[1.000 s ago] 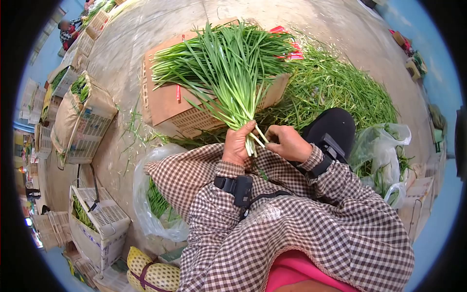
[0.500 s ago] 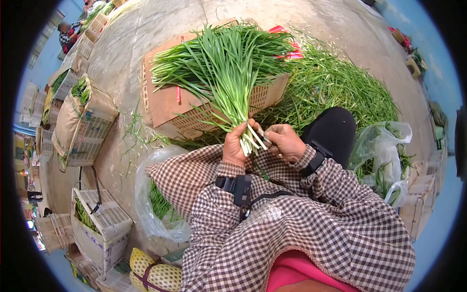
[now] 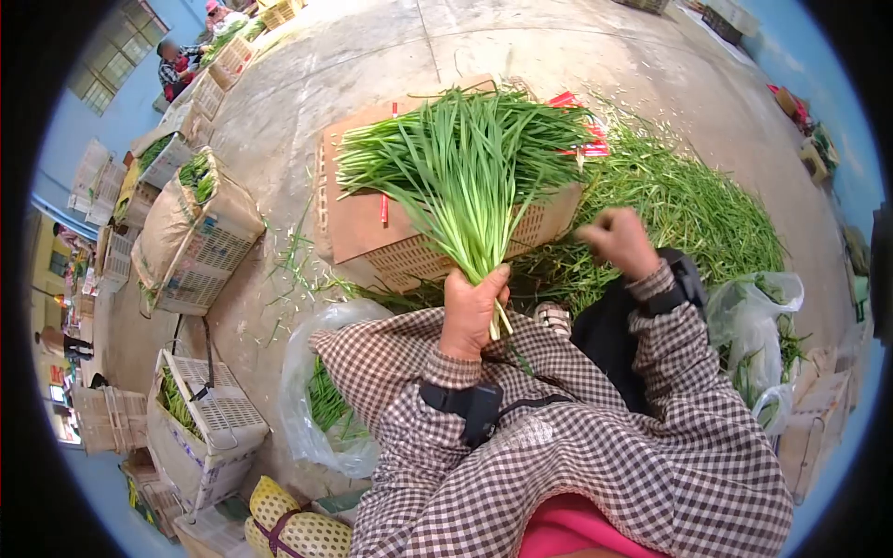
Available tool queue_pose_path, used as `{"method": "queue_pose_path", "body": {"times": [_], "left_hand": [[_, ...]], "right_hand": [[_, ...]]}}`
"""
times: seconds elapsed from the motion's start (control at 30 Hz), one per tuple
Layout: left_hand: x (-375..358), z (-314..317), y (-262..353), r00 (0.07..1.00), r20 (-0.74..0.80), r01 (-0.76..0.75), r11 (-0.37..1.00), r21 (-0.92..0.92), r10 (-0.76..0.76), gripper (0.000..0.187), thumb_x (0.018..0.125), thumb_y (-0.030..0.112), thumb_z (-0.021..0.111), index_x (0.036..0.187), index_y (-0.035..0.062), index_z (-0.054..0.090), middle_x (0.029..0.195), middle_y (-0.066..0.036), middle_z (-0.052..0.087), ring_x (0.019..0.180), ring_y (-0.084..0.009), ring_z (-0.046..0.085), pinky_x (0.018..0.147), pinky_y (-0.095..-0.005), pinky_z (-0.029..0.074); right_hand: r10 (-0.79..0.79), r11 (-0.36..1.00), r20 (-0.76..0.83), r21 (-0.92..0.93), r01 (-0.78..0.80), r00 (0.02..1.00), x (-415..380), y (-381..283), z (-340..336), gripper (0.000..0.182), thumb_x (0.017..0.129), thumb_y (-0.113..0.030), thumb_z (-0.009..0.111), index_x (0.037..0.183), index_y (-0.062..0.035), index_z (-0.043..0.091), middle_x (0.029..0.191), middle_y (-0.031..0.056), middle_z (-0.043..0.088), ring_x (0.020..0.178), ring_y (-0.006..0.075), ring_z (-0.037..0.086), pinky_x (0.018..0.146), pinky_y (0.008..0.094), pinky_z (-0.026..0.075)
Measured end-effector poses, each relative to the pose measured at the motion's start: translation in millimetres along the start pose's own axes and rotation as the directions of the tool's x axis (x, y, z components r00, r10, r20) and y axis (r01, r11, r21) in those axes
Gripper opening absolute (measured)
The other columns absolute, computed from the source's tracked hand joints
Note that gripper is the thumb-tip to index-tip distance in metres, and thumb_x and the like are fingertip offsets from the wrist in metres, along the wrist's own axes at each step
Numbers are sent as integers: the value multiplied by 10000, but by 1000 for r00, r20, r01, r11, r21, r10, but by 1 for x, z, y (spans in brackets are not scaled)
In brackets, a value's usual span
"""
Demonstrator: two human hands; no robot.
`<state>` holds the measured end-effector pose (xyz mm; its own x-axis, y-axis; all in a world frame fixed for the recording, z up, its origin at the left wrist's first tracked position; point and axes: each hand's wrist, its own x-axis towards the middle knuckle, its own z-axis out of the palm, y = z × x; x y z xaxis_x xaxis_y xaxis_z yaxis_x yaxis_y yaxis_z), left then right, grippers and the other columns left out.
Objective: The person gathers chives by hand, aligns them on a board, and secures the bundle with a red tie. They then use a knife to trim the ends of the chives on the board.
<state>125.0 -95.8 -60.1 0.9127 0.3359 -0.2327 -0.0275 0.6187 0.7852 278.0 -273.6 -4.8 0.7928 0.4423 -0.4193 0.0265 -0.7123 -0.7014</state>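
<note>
My left hand (image 3: 472, 310) grips a thick bunch of green chives (image 3: 465, 163) by its pale stem ends, and the leaves fan out upward over a cardboard-covered crate (image 3: 358, 209). My right hand (image 3: 616, 241) is raised to the right of the bunch, apart from it, with its fingers curled into a fist; whether anything small is inside it I cannot tell. Both arms wear checked sleeves with black wrist straps.
A heap of loose chives (image 3: 688, 200) covers the concrete floor at the right. A clear plastic bag with greens (image 3: 321, 409) lies at my left, another bag (image 3: 758, 321) at my right. Lined baskets of greens (image 3: 191, 232) stand along the left. Other people (image 3: 177, 60) sit far back left.
My right hand has let go of the stem ends and swung up and to the right. My left hand still holds the bunch, lifted a little higher.
</note>
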Motion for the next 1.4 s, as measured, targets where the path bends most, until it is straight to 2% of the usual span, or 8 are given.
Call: {"method": "queue_pose_path", "body": {"times": [0.13, 0.27, 0.37, 0.5, 0.73, 1.13, 1.27, 1.4], "left_hand": [[10, 25, 29, 895, -63, -361, 799, 481, 442, 271, 784, 22, 644, 1021, -18, 517, 814, -70, 596, 674, -129, 585, 598, -234, 479], [21, 29, 54, 820, 113, -357, 347, 867, 561, 420, 694, 54, 722, 1028, -46, 488, 955, -81, 578, 766, -175, 579, 695, -289, 478], [28, -5, 43, 991, 100, -116, 932, 343, 86, 341, 769, 71, 676, 1050, -45, 521, 964, -121, 610, 836, -224, 622, 713, -301, 503], [27, -39, 16, 954, 226, 260, 919, -295, -197, 315, 957, 187, 427, 1153, -47, 503, 1021, -133, 612, 892, -235, 618, 791, -378, 524], [34, -46, -1, 955, 173, 284, 914, -289, -242, 314, 942, 187, 460, 1137, -55, 506, 1035, -163, 613, 910, -259, 628, 796, -397, 531], [34, -30, -35, 967, 164, 233, 942, -241, -197, 275, 860, 56, 585, 1114, 6, 493, 959, -101, 608, 821, -221, 633, 665, -322, 561], [37, -21, -52, 998, -56, 39, 999, 10, -38, 333, 801, -26, 627, 1098, 1, 478, 929, -62, 600, 756, -155, 614, 622, -254, 526], [35, 2, -53, 994, -96, -26, 979, 204, 46, 448, 749, -73, 648, 1140, 8, 447, 1020, -65, 572, 867, -165, 590, 713, -274, 520]], "right_hand": [[-678, 534, -159, 564, 630, 717, -2, -39, 78, 395, 790, -101, 630, 1104, 107, 513, 979, 157, 630, 907, 205, 622, 760, 312, 510], [-648, 555, -164, 567, 609, 743, 28, -94, 77, 409, 807, -118, 625, 1145, 73, 496, 992, 111, 617, 886, 159, 595, 758, 278, 496], [-431, 622, 37, 736, 268, 901, 71, -72, 97, 251, 874, -131, 569, 1041, 56, 560, 890, 89, 639, 770, 173, 622, 691, 314, 521], [-248, 351, 300, 914, -203, 921, 89, -17, 127, 260, 940, -174, 465, 1004, 54, 570, 874, 126, 644, 727, 208, 648, 640, 335, 555], [-260, 57, 289, 957, -284, 921, 81, -21, 127, 311, 970, -259, 402, 1082, 7, 519, 885, 128, 630, 682, 193, 632, 631, 329, 556], [-265, 923, 242, 342, 174, 933, 87, 1, 100, 382, 927, -302, 500, 1106, 35, 529, 885, 67, 621, 683, 113, 577, 591, 259, 496], [-462, 849, -315, -427, 311, 829, 50, 8, 69, 354, 803, -310, 625, 846, 40, 599, 688, 199, 617, 654, 325, 628, 583, 370, 498], [-476, 868, -118, -223, 443, 872, 22, -26, 89, 297, 726, -250, 672, 810, 25, 595, 694, 190, 616, 637, 317, 624, 614, 388, 502]]}}
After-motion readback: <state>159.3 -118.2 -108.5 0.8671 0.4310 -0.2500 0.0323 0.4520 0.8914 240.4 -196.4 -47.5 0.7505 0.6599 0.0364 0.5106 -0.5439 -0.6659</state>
